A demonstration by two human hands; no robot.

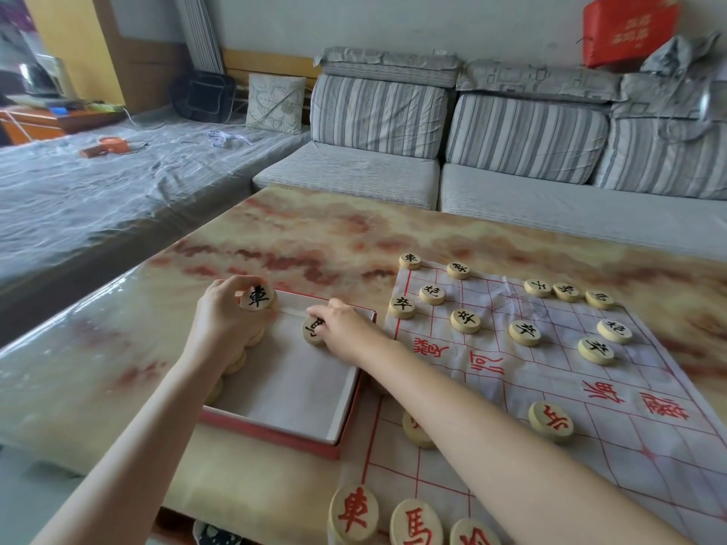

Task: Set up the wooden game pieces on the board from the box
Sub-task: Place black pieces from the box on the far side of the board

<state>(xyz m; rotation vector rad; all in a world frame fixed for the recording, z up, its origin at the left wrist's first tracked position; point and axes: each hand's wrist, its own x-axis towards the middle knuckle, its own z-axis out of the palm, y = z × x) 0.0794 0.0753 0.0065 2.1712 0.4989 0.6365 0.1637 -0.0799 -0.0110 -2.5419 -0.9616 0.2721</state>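
While the left hand (pixel 229 321) pinches one piece (pixel 257 298) at the box (pixel 271 431) rim, the right hand (pixel 343 328) pinches another piece (pixel 312 331).

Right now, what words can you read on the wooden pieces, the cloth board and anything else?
"車", black: round wooden piece pinched by the left hand.
"車", red: nearest wooden piece.
"馬", red: neighbouring wooden piece.
"卒", black: middle wooden piece on the white cloth board.
"河", red: printed on that board.
Yellow writing on the red bag: too blurred.
Boxed wooden piece gripped by the right hand: half covered, unreadable.
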